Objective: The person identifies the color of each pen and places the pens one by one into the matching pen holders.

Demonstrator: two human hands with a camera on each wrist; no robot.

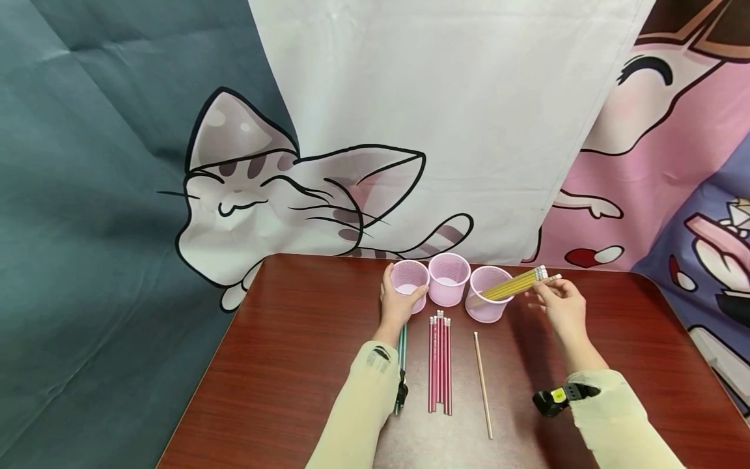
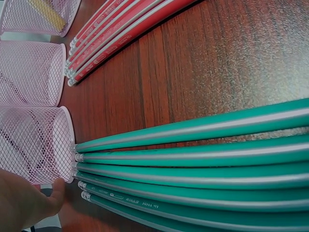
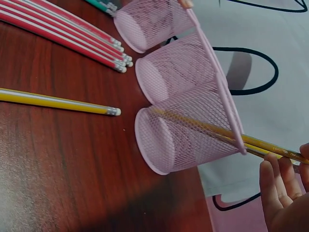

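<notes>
At the left end of a row of pink mesh cups, my left hand (image 1: 398,303) grips the left cup (image 2: 34,140) by its side, thumb at the front. My right hand (image 1: 565,309) pinches a yellow pencil by its eraser end, at the right cup (image 1: 483,314). Several yellow pencils (image 1: 515,284) lean in that cup, their eraser ends sticking out to the right. Between the two stands the middle cup (image 1: 448,293). One loose yellow pencil (image 3: 58,101) lies on the table before the right cup.
Red pencils (image 1: 439,365) lie side by side before the middle cup. Green pencils (image 2: 193,159) lie before the left cup, partly under my left forearm in the head view. A printed cloth (image 1: 469,117) hangs behind the brown table (image 1: 281,365).
</notes>
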